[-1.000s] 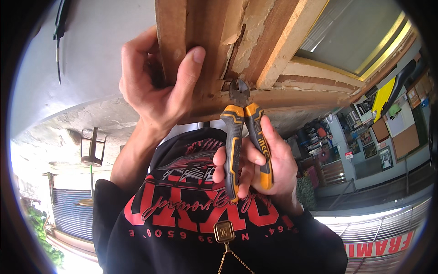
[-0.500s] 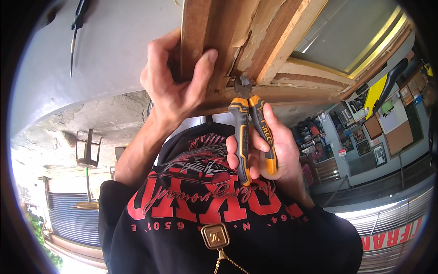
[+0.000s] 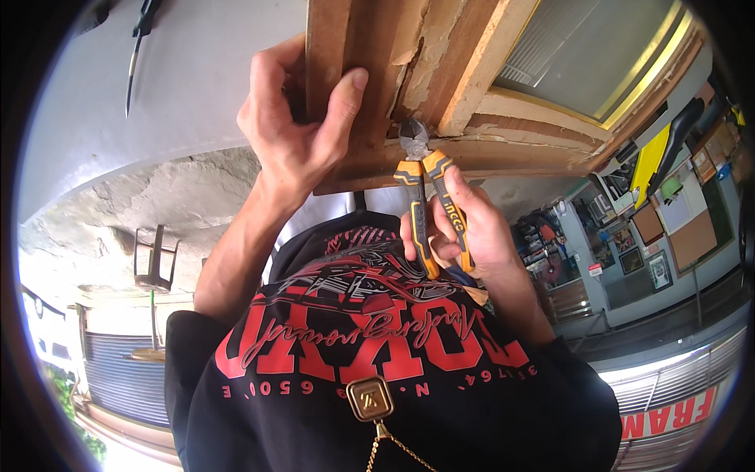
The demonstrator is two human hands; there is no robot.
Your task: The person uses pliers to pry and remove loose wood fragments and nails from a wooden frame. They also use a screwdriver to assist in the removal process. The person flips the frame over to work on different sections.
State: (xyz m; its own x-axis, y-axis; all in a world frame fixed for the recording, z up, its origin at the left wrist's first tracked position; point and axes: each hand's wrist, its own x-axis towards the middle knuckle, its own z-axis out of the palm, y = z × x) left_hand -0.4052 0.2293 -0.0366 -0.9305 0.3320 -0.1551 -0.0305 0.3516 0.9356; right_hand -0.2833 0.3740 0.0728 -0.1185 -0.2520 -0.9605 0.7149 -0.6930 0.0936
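Observation:
My left hand point(image 3: 295, 126) grips the edge of a wooden frame point(image 3: 370, 86), thumb on its face and fingers curled round behind. The frame's wood is brown, with chipped, splintered strips and pale torn patches. In my right hand point(image 3: 480, 232) is a pair of diagonal cutters point(image 3: 425, 197) with black and orange handles, the fingers wrapped round both grips. The metal jaws are at the frame's inner corner, beside the splintered wood. Whether they bite on anything is too small to tell. A gold-edged pane point(image 3: 590, 59) sits in the frame at the upper right.
On the grey-white surface point(image 3: 212, 94) at upper left lies a thin pointed tool with a black handle point(image 3: 146, 17). A yellow and black tool point(image 3: 657, 153) lies at the right. Beyond are a stool point(image 3: 156, 263) and a wall with framed pictures point(image 3: 631, 259).
My right hand and the cutters have moved up a little, and the handles look slightly closer together. The left hand keeps its grip on the frame.

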